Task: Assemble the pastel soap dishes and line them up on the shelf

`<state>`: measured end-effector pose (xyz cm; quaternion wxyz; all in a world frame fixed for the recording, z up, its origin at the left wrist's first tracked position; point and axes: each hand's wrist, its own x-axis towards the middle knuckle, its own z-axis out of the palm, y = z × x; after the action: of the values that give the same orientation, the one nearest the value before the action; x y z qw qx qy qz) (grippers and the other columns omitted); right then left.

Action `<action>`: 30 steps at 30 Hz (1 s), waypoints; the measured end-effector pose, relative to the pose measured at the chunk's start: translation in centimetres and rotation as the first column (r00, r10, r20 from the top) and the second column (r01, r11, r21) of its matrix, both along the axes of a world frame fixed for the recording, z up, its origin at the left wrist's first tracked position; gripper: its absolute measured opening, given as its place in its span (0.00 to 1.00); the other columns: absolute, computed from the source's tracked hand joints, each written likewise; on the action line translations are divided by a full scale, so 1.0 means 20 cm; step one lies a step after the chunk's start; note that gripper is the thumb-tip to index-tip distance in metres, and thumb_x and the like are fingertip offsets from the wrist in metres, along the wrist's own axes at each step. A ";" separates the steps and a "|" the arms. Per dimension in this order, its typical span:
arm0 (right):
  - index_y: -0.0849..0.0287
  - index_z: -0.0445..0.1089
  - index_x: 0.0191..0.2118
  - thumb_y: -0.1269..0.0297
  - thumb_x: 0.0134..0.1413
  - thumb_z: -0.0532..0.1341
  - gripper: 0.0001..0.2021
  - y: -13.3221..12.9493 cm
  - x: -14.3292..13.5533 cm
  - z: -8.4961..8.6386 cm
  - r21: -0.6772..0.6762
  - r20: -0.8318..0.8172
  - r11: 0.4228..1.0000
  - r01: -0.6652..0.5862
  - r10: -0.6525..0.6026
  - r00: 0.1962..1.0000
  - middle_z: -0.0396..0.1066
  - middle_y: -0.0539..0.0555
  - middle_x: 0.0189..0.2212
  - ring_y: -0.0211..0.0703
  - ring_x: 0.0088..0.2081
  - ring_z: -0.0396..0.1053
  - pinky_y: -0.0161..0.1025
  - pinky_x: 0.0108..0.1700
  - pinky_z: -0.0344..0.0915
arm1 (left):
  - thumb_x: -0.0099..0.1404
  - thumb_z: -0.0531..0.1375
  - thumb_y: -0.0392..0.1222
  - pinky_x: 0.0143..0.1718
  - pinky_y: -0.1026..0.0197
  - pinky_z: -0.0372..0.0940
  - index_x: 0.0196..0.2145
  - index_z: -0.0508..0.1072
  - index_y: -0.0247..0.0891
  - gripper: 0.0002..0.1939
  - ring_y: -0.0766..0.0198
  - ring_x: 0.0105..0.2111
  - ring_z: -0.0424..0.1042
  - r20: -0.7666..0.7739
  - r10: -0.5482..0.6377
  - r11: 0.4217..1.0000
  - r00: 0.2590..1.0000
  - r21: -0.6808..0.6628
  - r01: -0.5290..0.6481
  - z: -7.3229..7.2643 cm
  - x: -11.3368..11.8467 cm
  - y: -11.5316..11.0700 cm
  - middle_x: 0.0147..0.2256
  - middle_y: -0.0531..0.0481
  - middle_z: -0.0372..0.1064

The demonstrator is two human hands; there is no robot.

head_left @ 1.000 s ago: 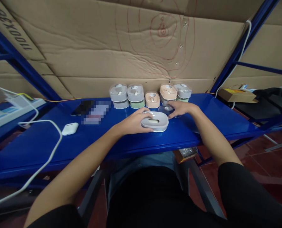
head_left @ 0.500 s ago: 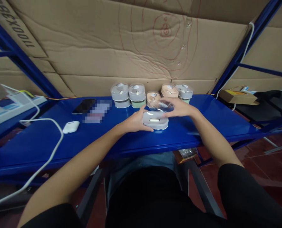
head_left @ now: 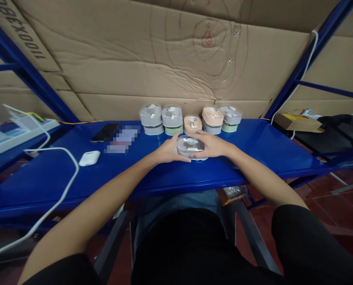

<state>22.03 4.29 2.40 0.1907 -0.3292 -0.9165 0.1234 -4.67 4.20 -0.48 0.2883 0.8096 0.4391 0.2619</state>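
A small grey plastic box (head_left: 182, 155) with rounded corners sits near the front of the blue table. A clear lid (head_left: 191, 143) with a round sticker on top lies over it; whether it is fully seated I cannot tell. My left hand (head_left: 168, 151) is wrapped round the box's left side, thumb behind and fingers low at the front. From the right, my right hand (head_left: 211, 145) grips the lid and covers that end of the box. Just behind stands a short peach box (head_left: 192, 124), its lower part hidden by my hands.
Stacked lidded boxes line the back: grey (head_left: 151, 115), grey over green (head_left: 172, 118), peach over grey (head_left: 212, 114), grey over green (head_left: 231, 118). Leftward lie a white earbud case (head_left: 89, 158), a phone (head_left: 105, 132) and a white cable (head_left: 63, 194). Cardboard (head_left: 113, 55) walls the back.
My right hand has brought the clear lid forward and down from behind the grey box onto its top. My left hand has kept its hold on the box's left side.
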 end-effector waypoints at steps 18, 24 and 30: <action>0.51 0.58 0.82 0.35 0.55 0.76 0.56 0.00 0.08 -0.02 -0.016 0.061 0.999 -0.037 0.038 0.997 0.70 0.66 0.69 0.72 0.66 0.73 0.67 0.69 0.72 | 0.50 0.81 0.63 0.70 0.34 0.67 0.76 0.58 0.37 0.65 0.30 0.70 0.72 -0.041 -0.104 0.989 0.994 0.099 0.108 0.01 -0.03 0.00 0.70 0.28 0.71; 0.49 0.58 0.82 0.32 0.57 0.73 0.54 -0.23 0.51 -0.03 0.005 0.072 0.986 0.167 -0.167 0.983 0.72 0.65 0.64 0.70 0.61 0.77 0.66 0.65 0.74 | 0.59 0.74 0.65 0.71 0.33 0.65 0.77 0.56 0.38 0.60 0.33 0.69 0.72 -0.091 -0.079 0.996 0.993 0.040 0.083 0.03 -0.03 -0.02 0.68 0.30 0.73; 0.57 0.62 0.81 0.36 0.58 0.73 0.52 -0.26 1.20 -0.07 0.115 0.156 0.682 0.722 -0.730 0.665 0.74 0.71 0.61 0.71 0.57 0.78 0.59 0.63 0.71 | 0.62 0.71 0.67 0.71 0.34 0.65 0.76 0.58 0.39 0.55 0.34 0.70 0.71 -0.107 -0.098 0.994 0.989 0.036 0.103 0.03 -0.04 -0.01 0.69 0.30 0.72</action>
<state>46.01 -0.99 1.06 0.1430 -0.6727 -0.7258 -0.0145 -5.38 4.10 0.12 0.2608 0.8491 0.4068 0.2133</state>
